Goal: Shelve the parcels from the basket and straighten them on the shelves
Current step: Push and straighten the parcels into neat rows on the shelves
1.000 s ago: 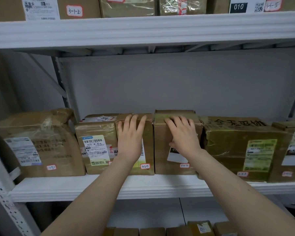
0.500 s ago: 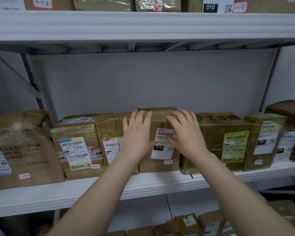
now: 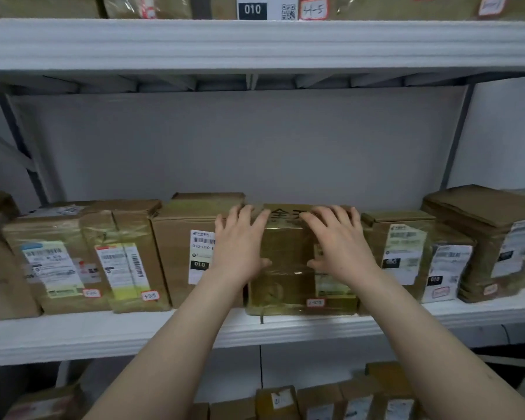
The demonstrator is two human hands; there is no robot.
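White shelf (image 3: 103,338), middle tier: brown parcels in a row along the front edge. Taped parcel (image 3: 285,286) at centre, upright on shelf, left box (image 3: 179,253) just beside at 9 o'clock, right box (image 3: 400,253) just beside at 3 o'clock.

Left hand (image 3: 240,250): flat, fingers straight and spread, pressed on front face across taped parcel's left edge, fingertips at top edge.

Right hand (image 3: 341,247): flat, fingers spread, pressed on same face, right half.

Thumbs pointed inward, apart. Nothing gripped by either hand.
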